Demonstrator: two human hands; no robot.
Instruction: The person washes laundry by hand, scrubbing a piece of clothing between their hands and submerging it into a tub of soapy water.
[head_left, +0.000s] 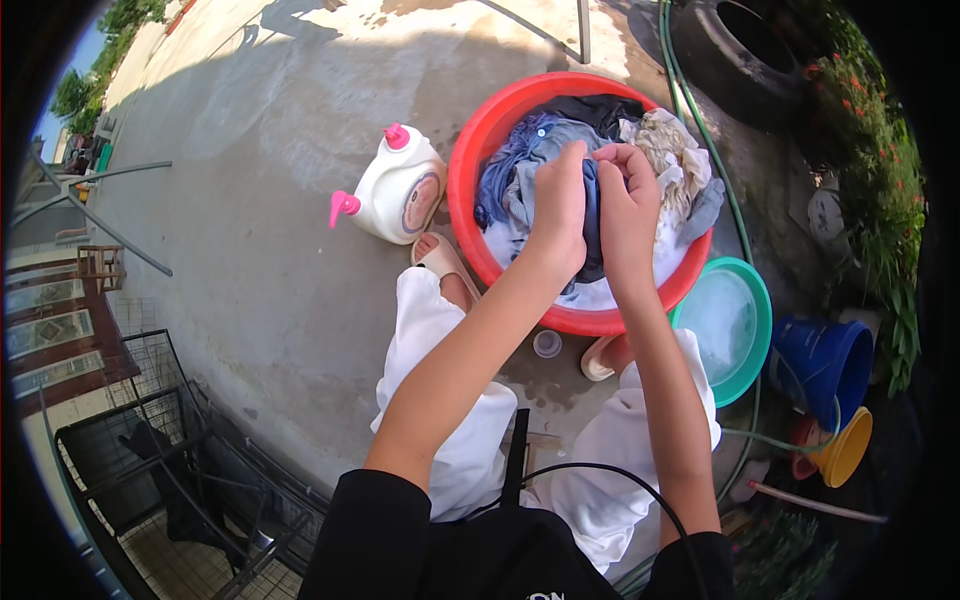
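My left hand (561, 202) and my right hand (628, 202) are close together over a red plastic basin (466, 157). Both are closed on a dark blue garment (592, 225), which hangs between them into the basin; the fingertips meet near its upper end. Under and around it lie a blue-grey garment with a button (559, 139), black cloth (600, 112) and a beige patterned garment (675, 150). White suds (592, 296) cover the water at the near side.
A white detergent jug (401, 187) with pink pump and cap stands left of the basin. A small clear cup (547, 343) sits in front. At right are a green basin (724, 330) of sudsy water, a green hose (731, 195), a blue bucket (821, 367) and a tyre (735, 60).
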